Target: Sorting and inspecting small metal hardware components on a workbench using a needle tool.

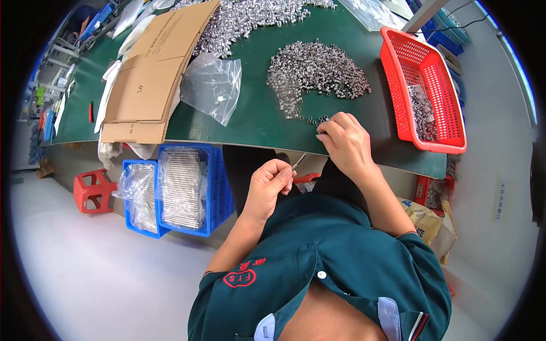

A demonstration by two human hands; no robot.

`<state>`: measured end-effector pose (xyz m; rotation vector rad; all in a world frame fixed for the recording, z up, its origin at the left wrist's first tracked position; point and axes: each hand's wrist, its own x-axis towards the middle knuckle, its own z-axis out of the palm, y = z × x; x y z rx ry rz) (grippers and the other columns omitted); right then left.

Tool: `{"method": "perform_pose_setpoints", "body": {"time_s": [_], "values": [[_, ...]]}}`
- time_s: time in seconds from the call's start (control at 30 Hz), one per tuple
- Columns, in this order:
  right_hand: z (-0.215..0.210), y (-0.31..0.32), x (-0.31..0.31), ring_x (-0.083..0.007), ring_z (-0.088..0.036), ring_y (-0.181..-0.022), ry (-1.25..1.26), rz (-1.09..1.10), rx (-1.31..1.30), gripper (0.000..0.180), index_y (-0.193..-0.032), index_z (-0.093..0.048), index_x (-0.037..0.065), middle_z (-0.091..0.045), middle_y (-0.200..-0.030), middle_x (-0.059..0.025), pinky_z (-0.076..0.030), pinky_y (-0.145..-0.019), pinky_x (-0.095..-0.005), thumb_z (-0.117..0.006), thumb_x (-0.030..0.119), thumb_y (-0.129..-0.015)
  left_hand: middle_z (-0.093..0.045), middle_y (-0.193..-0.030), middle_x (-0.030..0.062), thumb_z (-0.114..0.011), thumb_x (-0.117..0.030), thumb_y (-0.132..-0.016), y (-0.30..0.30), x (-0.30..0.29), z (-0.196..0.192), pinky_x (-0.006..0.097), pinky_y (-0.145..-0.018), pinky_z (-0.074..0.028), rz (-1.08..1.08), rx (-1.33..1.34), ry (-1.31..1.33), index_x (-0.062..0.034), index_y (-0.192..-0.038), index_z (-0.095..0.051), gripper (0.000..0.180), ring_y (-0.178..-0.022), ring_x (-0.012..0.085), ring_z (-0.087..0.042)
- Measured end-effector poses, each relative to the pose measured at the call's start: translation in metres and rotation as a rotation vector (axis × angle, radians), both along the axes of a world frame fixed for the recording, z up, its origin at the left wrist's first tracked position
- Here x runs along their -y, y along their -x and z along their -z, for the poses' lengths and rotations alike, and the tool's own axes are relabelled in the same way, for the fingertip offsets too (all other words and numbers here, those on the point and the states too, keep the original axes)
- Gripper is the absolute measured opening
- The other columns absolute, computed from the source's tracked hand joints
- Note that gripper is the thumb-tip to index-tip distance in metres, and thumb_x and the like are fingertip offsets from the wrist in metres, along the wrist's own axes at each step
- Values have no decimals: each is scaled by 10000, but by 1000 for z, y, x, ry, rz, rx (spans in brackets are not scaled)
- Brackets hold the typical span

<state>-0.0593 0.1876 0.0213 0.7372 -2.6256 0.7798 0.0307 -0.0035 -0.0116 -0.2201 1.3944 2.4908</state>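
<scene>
My left hand [272,184] is closed around a thin metal pin [298,162] and holds it just below the edge of the green table [250,119]. On the table edge, my right hand [346,143] pinches at a few small metal nuts [318,120] lying there. A large pile of small silver nuts [315,71] lies just beyond those nuts. Whether the right fingers hold a nut is hidden.
A red basket [424,91] with metal parts stands at the right. A clear plastic bag [211,85] and flattened cardboard [151,74] lie at the left. A second silver pile [244,20] lies further back. Blue crates [182,190] and a red stool [94,190] stand on the floor.
</scene>
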Motion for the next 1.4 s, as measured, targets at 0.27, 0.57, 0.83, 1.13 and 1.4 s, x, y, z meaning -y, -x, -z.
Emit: {"method": "perform_pose_setpoints", "body": {"time_s": [0.27, 0.57, 0.83, 1.13, 1.4], "values": [[-12, -12, 3, -227, -576, -713, 82, -35, 48, 85, -784, -602, 42, -576, -748, -57, -467, -628, -321, -669, 48, -733, -517, -637, 6, -561, -125, -902, 1, -1, -1, 205, -531, -356, -21, -23, 107, -7, -852, -557, 128, -564, 70, -452], [-4, -26, -9, -95, -558, -579, 1265, -169, 1451, 57, -850, -577, 30, -622, -748, -73, -443, -497, -217, -602, 81, -855, -534, -669, -17, -564, -122, -903, -1, -5, -6, 181, -558, -366, 45, -148, 380, -20, -878, -581, 107, -599, 40, -467], [0, -28, -19, -104, -566, -574, 1301, -256, 1652, 54, -838, -573, 24, -628, -750, -85, -455, -499, -221, -594, 72, -846, -522, -659, -12, -589, -84, -878, -1, -10, -19, 193, -541, -371, -2, -403, 710, -7, -826, -588, 93, -593, 47, -464], [-16, -56, -5, -60, -564, -645, 988, -31, 972, 149, -931, -585, -14, -618, -763, -29, -478, -577, -199, -650, 83, -838, -530, -668, -17, -565, -128, -906, -1, -18, -14, 185, -545, -363, 8, -246, 531, -23, -864, -591, 117, -589, 41, -466], [-15, -54, -20, -76, -590, -686, 806, -159, 901, 107, -897, -610, -16, -624, -775, -35, -491, -623, -213, -636, -34, -796, -543, -668, 9, -580, -142, -887, -3, -15, -6, 196, -530, -359, 157, -23, 106, -22, -855, -576, 124, -567, 65, -466]]}}
